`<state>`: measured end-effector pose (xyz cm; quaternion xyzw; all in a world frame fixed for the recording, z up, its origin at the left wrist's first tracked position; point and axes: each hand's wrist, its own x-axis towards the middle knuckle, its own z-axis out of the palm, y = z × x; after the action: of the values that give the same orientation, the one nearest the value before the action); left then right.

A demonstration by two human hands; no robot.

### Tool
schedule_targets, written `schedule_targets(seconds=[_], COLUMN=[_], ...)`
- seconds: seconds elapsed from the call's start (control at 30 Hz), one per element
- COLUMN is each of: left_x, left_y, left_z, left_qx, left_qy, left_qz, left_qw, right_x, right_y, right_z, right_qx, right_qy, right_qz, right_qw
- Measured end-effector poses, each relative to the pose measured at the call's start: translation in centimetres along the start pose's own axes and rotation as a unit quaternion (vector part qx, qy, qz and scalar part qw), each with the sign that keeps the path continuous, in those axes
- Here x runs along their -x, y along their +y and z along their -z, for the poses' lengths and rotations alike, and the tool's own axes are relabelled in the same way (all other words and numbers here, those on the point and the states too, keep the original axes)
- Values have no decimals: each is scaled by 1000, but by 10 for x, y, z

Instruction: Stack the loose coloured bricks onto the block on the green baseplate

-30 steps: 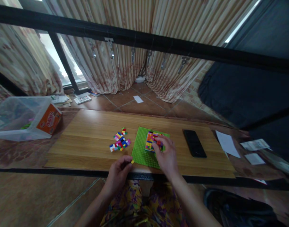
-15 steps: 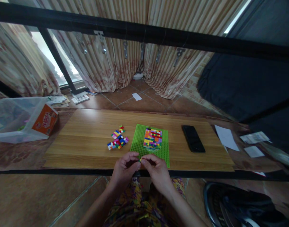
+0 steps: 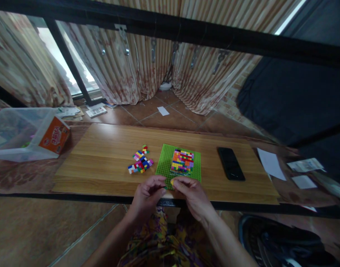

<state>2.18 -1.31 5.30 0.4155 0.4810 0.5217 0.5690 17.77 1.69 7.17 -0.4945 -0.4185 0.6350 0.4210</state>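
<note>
My right hand (image 3: 191,191) pinches a small yellow toy brick (image 3: 172,182) between thumb and fingertips, just over the front of the green baseplate (image 3: 197,174). To its left, my left hand (image 3: 150,191) has thumb and fingers closed around a tiny green brick (image 3: 166,187), mostly hidden by the fingertips. A gap separates the two hands. On the baseplate stands a block built of multicoloured bricks (image 3: 182,161). Left of the plate, a loose cluster of multicoloured bricks (image 3: 140,164) lies on the wooden board.
A black phone (image 3: 231,164) lies on the wooden board (image 3: 103,159) at the right. White papers (image 3: 271,163) are farther right. A clear plastic bin (image 3: 16,137) with an orange label stands at the left. A dark metal bar (image 3: 170,22) crosses above the far side.
My hands have drawn apart; the right one moved right with the yellow brick, the left one keeps the green piece. The whole view has shifted slightly.
</note>
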Motion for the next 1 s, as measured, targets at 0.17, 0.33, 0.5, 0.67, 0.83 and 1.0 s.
schedule_targets(seconds=[0.17,0.33,0.5,0.67,0.83,1.0], left_x=[-1,0,0,0,-1,-1], left_y=[-16,-28,-29,-29,-31,-33], left_z=[12,23,25,25,26,27], left_qx=[-27,-112,-111,-104,-104,-109], left_qy=[25,38,44,50,52,52], left_qz=[-21,-45,-25,-7,-5,-6], left_qw=[999,992,992,993,993,993], right_x=[-27,-54,-71,-79,-84,-93], right_y=[-5,-12,-16,-13,-16,-16], right_z=[14,26,28,28,25,25], right_qx=[148,329,427,447,435,400], right_qy=[78,123,139,146,163,153], right_qz=[165,278,296,279,256,210], right_qw=[972,894,843,837,847,879])
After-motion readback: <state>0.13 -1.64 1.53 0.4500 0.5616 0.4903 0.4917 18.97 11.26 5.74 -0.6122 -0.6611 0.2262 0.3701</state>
